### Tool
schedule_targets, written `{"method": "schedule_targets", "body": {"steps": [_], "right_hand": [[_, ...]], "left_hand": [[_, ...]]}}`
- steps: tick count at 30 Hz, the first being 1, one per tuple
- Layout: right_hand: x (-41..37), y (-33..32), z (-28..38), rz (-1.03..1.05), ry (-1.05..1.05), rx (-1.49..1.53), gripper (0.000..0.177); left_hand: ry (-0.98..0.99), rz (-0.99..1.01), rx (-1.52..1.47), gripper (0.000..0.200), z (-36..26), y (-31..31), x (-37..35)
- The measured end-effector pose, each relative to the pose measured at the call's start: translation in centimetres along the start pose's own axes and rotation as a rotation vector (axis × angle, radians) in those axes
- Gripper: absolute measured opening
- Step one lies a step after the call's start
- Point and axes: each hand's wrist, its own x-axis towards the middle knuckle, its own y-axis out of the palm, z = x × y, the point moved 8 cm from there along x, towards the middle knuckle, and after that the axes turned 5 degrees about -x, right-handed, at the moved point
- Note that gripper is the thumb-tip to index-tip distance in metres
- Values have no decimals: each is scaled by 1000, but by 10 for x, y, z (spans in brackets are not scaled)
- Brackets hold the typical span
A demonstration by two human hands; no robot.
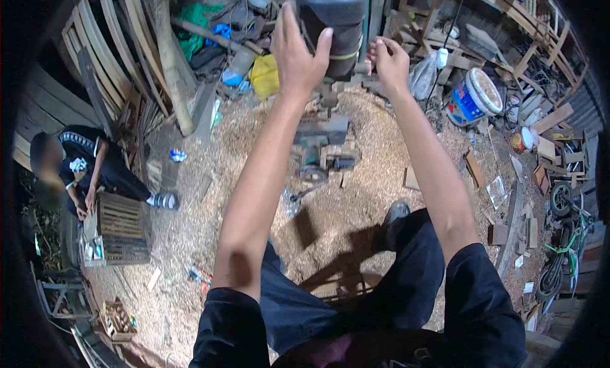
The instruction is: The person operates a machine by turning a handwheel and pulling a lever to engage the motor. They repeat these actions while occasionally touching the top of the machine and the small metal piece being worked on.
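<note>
Both my arms reach forward over a sawdust-covered floor. My left hand (296,53) grips the side of a dark cylindrical motor housing (340,18) at the top of a standing machine (321,139). My right hand (389,61) is just right of the housing, fingers curled and apart, near the machine's upper part; whether it touches it I cannot tell. The machine's green-grey base stands on the sawdust ahead of my legs.
Another person (86,168) crouches at the left beside a wooden crate (124,228). Planks (108,56) lean at the back left. A blue-and-white bucket (473,96) stands at the right among wood offcuts and frames. A bicycle wheel (560,199) is at the far right.
</note>
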Motion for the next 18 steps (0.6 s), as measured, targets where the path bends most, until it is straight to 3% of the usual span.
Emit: {"method": "schedule_targets", "body": {"steps": [1, 4, 8, 12, 13, 16, 17, 18], "right_hand": [[12, 4, 25, -28, -17, -40, 32], [76, 15, 5, -69, 29, 21, 32], [120, 21, 16, -138, -37, -288, 44], [182, 38, -45, -90, 126, -361, 66], [195, 49, -60, 35, 157, -249, 84], [221, 65, -41, 143, 246, -316, 92], [247, 67, -50, 150, 260, -389, 89], [243, 69, -9, 213, 177, -282, 84]], "left_hand": [[38, 28, 19, 72, 3, 19, 16], [106, -8, 27, 65, 12, 54, 33], [116, -60, -43, 57, 10, 55, 34], [99, -47, -65, 55, 12, 57, 34], [87, -44, -69, 55, 12, 57, 33], [79, -30, -65, 56, 11, 56, 34], [83, -27, -52, 56, 12, 56, 33], [88, -17, -51, 56, 13, 56, 36]]}}
